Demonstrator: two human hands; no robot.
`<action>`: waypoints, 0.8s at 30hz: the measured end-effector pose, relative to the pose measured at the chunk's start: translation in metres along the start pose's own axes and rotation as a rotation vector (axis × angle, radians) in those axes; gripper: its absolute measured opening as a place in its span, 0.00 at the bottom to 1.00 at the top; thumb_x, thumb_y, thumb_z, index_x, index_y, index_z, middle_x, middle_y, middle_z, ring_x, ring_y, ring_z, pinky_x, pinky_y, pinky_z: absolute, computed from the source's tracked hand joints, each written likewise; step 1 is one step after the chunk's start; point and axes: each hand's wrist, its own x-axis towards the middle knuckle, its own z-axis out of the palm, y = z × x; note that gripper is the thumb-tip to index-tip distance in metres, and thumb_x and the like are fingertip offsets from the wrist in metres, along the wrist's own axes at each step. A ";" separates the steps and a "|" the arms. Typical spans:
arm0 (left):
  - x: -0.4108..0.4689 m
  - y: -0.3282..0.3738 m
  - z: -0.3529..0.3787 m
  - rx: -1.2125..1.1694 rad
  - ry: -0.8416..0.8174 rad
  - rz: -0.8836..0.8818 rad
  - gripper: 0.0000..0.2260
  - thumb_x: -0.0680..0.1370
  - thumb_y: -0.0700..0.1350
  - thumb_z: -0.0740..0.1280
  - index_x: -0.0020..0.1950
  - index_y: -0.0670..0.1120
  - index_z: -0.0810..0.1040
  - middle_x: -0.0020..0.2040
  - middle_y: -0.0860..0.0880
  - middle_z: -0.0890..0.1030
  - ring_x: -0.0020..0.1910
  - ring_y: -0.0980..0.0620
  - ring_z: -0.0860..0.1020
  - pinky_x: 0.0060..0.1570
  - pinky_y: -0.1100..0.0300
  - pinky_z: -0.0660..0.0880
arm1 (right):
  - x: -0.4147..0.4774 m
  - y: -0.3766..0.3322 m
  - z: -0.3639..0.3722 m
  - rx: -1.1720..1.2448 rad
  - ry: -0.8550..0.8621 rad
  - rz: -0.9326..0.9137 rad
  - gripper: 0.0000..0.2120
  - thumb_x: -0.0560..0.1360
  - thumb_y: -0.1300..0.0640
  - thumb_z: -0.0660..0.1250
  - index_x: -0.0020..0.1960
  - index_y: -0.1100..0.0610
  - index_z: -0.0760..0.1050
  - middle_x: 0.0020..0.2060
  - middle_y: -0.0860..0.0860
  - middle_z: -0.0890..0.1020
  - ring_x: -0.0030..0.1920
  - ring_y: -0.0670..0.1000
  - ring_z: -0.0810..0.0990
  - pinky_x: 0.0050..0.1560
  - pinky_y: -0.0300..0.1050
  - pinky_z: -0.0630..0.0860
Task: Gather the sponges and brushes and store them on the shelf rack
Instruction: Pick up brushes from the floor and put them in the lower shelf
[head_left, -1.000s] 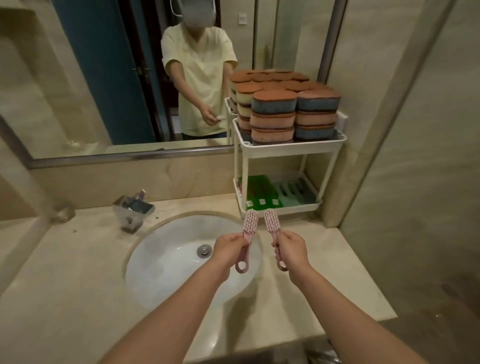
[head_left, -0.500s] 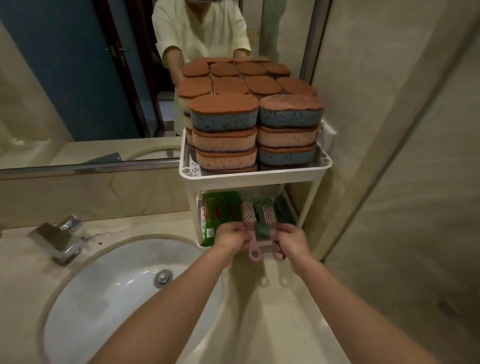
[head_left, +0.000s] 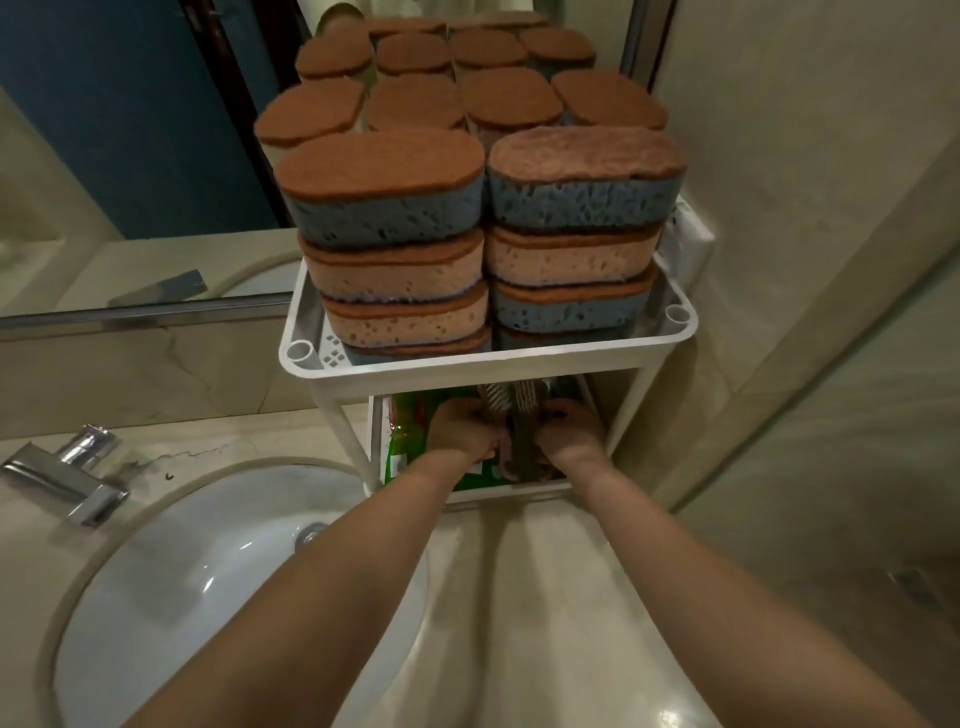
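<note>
Left hand grips the left brush, right hand the right brush. That's two, side by side in the shelf rack lower tier over green packets. The upper rim hides the brush tips. Up top are sponges, front two stacks four high. Packet label's too blurry to read.

The white plastic shelf rack's upper tray rim is hiding the tips of two pink bristle brushes. Beneath it, the left hand and right hand are covering their handles. At the rack's back, the picture's top edge is cutting off the rearmost brown-topped oval sponges.
</note>
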 end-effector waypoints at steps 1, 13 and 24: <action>0.002 0.000 0.001 0.002 0.001 0.006 0.08 0.75 0.38 0.70 0.41 0.51 0.77 0.35 0.50 0.81 0.31 0.52 0.79 0.26 0.66 0.75 | 0.002 0.002 0.001 -0.005 -0.009 0.002 0.15 0.73 0.61 0.69 0.60 0.59 0.77 0.59 0.57 0.81 0.60 0.57 0.77 0.62 0.46 0.74; 0.010 -0.012 0.003 0.218 0.006 0.061 0.08 0.71 0.42 0.71 0.50 0.46 0.82 0.45 0.45 0.84 0.45 0.43 0.82 0.47 0.48 0.81 | 0.001 0.007 0.007 -0.089 -0.024 -0.048 0.15 0.77 0.54 0.67 0.62 0.56 0.78 0.60 0.54 0.80 0.60 0.56 0.77 0.55 0.39 0.70; -0.031 -0.034 -0.007 -0.132 0.128 0.052 0.09 0.78 0.42 0.66 0.57 0.50 0.78 0.43 0.50 0.81 0.35 0.53 0.79 0.28 0.64 0.71 | -0.053 0.010 0.010 0.136 0.084 -0.218 0.08 0.76 0.62 0.64 0.48 0.50 0.79 0.49 0.49 0.81 0.51 0.51 0.78 0.50 0.41 0.72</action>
